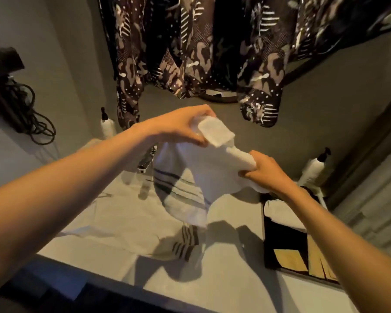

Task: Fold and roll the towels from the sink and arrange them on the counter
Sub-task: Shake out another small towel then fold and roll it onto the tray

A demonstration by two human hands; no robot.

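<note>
Left hand [178,125] and right hand [265,175] grip white towel [190,175] (blurred), faucet [148,161] half hidden

The towel [196,175] is white with a band of dark stripes, navy or black, hard to tell in the dim light. A second striped white towel [185,245] lies below. The hanging curtain [190,53] is black, brown and beige with white dots and dashes. The counter [235,288] looks pale grey.
</note>
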